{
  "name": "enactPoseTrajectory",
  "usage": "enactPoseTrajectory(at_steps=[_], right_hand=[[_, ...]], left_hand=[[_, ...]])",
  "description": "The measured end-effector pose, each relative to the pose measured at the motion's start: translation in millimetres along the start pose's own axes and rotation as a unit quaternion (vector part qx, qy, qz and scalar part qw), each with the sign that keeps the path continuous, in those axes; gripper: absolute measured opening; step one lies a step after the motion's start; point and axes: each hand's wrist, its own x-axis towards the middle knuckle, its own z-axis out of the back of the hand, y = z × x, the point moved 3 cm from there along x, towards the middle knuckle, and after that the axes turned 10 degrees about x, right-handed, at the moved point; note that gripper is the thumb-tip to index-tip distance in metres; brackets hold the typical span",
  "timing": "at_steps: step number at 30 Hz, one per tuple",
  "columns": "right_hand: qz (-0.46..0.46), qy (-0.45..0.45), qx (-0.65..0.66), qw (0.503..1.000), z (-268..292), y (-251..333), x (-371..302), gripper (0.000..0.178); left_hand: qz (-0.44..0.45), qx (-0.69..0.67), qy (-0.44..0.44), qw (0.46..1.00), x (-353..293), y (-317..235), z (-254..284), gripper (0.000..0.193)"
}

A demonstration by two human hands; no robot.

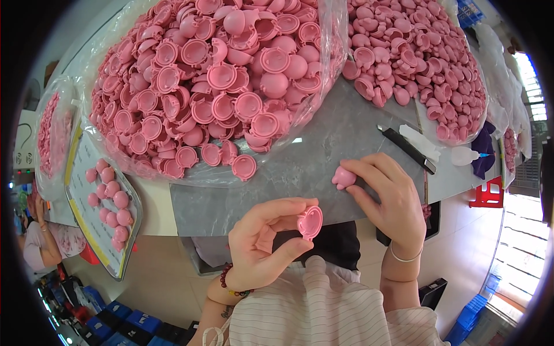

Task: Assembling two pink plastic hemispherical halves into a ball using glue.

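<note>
Between thumb and forefinger, my left hand (262, 239) pinches a hollow pink plastic half-shell (311, 222), its open side turned to the right. My right hand (388, 199) grips a small rounded pink plastic piece (344, 178) with little bumps on it, held just over the grey tabletop (242, 210). The two pieces are apart, the right one a little farther from me. Beyond my left hand, a large heap of pink half-shells (222, 75) spills from a clear plastic bag. Another heap of pink pieces (415, 63) lies at the far right.
A black craft knife (407, 149) lies right of my right hand, beside white paper (420, 142). A small white bottle (463, 155) with a needle tip stands near the right edge. At left, a tray (124, 254) holds several pink balls. A co-worker's arm (49, 245) shows far left.
</note>
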Motion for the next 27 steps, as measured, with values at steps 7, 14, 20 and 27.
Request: enactPoseTrajectory(at_steps=[7, 14, 20, 27], right_hand=[[0.044, -0.021, 0.216, 0.975, -13.1, 14.5, -9.9, 0.031], [0.098, -0.035, 0.259, 0.960, -26.8, 13.0, -14.7, 0.036], [0.099, -0.044, 0.264, 0.958, -24.1, 14.4, -17.1, 0.035], [0.104, -0.057, 0.251, 0.961, -24.2, 15.0, -17.5, 0.037]], left_hand=[[-0.027, 0.024, 0.014, 0.999, -1.5, 4.0, 1.4, 0.037], [-0.020, 0.078, 0.030, 0.996, -1.1, 3.8, -2.5, 0.036], [-0.024, 0.079, 0.040, 0.996, -0.8, 5.0, -2.8, 0.036], [-0.018, 0.072, 0.043, 0.996, -1.5, 5.6, -2.1, 0.038]])
